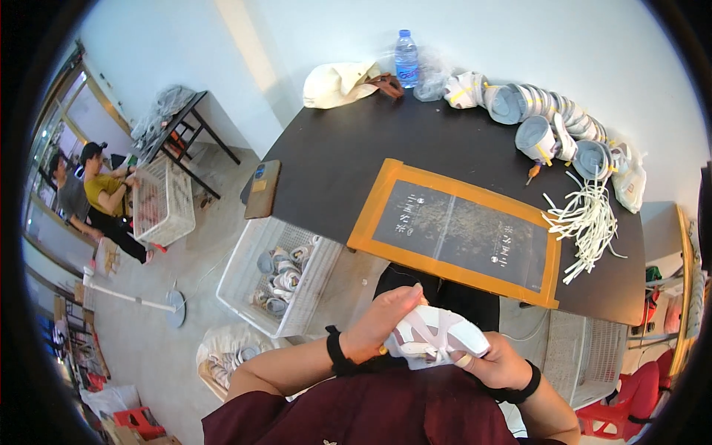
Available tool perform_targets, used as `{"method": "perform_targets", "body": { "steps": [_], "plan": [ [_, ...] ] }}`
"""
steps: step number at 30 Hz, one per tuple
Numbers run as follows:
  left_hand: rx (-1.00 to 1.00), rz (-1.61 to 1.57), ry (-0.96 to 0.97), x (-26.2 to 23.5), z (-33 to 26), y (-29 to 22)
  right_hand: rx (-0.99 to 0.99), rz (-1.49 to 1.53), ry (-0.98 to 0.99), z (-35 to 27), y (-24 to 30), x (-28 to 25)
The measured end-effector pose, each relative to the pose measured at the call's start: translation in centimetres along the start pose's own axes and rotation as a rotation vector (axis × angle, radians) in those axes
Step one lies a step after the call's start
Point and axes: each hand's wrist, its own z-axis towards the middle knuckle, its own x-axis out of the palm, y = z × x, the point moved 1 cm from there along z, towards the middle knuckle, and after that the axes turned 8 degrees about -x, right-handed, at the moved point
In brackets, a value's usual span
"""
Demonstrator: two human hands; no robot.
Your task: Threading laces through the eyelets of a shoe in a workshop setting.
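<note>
clear plastic water bottle [406, 58] with a blue cap and blue label band is standing upright at the far edge of the dark table, just beside a cream bag. crumpled clear plastic wrapping [432, 85] is lying just right of the bottle. dark rectangular mat [458, 231] with a wide orange border is lying flat at the near edge of the table, faint pale printed marks showing on its dark centre, too blurred to tell more. brown flat rectangular object [262, 189], maybe a phone or case, with a small blue sticker and a yellowish sticker, is resting on the table's left corner; whether it is a screen cannot be told.
</note>
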Motion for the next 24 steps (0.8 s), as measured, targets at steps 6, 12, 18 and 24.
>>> {"method": "perform_targets", "body": {
  "steps": [6, 12, 18, 24],
  "plan": [
    [-0.162, 0.095, 0.277, -0.6, 2.2, 1.4, 0.410, 0.751, 0.481, 1.7, -3.7, 1.8],
    [0.371, 0.244, -0.171, -6.6, 2.8, 1.8, 0.529, 0.946, 0.075, 3.0, -5.0, 1.5],
    [0.829, 1.155, -0.144, -3.9, -2.7, 2.7, 0.586, 1.021, 0.003, 5.2, -6.0, 3.5],
    [0.634, 1.027, -0.555, -12.4, -2.6, 3.1, 0.331, 0.135, 0.091, 8.2, -5.4, 4.3]
  ]
}}
